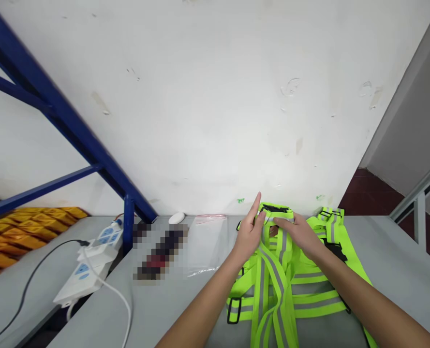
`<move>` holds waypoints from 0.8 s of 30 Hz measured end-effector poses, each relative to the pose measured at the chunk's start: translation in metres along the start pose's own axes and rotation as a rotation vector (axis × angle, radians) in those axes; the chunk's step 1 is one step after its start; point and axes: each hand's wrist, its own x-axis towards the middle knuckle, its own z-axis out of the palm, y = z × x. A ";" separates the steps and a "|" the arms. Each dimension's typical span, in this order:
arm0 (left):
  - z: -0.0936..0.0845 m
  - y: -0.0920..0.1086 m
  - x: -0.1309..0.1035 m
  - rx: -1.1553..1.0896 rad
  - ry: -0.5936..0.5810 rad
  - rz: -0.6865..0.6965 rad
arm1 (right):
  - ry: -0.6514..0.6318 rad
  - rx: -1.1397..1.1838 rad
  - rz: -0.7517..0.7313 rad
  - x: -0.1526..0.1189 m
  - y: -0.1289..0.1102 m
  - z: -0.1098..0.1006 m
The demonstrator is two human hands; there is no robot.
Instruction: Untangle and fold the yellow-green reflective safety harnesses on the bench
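Neon yellow-green straps with grey reflective stripes, a reflective vest [280,290], lie spread over the grey table. My left hand [250,231] grips the left side of a folded bundle of these straps, its index finger pointing up. From the other side my right hand [302,234] holds the same bundle, its fingers partly hidden behind the straps. A black piece shows in the top of the bundle. Long strap ends hang down from it toward me. A black buckle [234,310] sits on the left strap, and more black parts [334,249] lie right of my right hand.
A clear plastic bag [206,244] lies left of the vest, beside a white oval object [176,218] and a blurred-out item [162,253]. White power strips [87,270] with cables lie past the blue metal frame [128,217]. Orange-gold packages [29,232] are far left. A white wall [215,106] stands behind the table.
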 end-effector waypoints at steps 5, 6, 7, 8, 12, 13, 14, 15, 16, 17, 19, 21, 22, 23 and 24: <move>-0.009 0.007 -0.017 -0.055 0.086 -0.002 | 0.170 -0.116 -0.023 -0.012 -0.003 0.018; -0.011 0.008 -0.021 -0.073 0.093 0.004 | 0.195 -0.163 -0.058 -0.014 -0.004 0.020; -0.014 0.008 -0.024 -0.092 0.094 0.006 | 0.217 -0.226 -0.098 -0.017 -0.004 0.022; -0.016 0.007 -0.027 -0.111 0.085 0.002 | 0.231 -0.298 -0.134 -0.019 -0.004 0.024; -0.024 -0.008 -0.035 -0.161 -0.010 -0.056 | 0.182 -0.621 -0.247 -0.023 0.004 0.027; -0.024 -0.013 -0.037 -0.183 -0.040 -0.074 | 0.132 -0.685 -0.262 -0.022 0.007 0.028; -0.024 -0.019 -0.039 -0.212 -0.073 -0.093 | 0.074 -0.734 -0.263 -0.019 0.010 0.028; -0.024 -0.024 -0.042 -0.249 -0.104 -0.112 | 0.021 -0.769 -0.250 -0.016 0.013 0.028; -0.023 -0.030 -0.044 -0.290 -0.130 -0.133 | -0.030 -0.788 -0.227 -0.013 0.015 0.027; -0.022 -0.035 -0.046 -0.333 -0.147 -0.154 | -0.082 -0.790 -0.200 -0.009 0.018 0.026; -0.019 -0.045 -0.048 -0.395 -0.145 -0.190 | -0.196 -0.754 -0.163 -0.001 0.022 0.024; -0.016 -0.053 -0.050 -0.411 -0.115 -0.225 | -0.283 -0.707 -0.153 0.006 0.028 0.023; -0.014 -0.057 -0.051 -0.401 -0.094 -0.244 | -0.302 -0.698 -0.149 0.009 0.030 0.023; -0.013 -0.061 -0.051 -0.386 -0.071 -0.263 | -0.302 -0.696 -0.149 0.012 0.033 0.023; -0.013 -0.063 -0.051 -0.379 -0.047 -0.283 | -0.291 -0.696 -0.155 0.015 0.036 0.023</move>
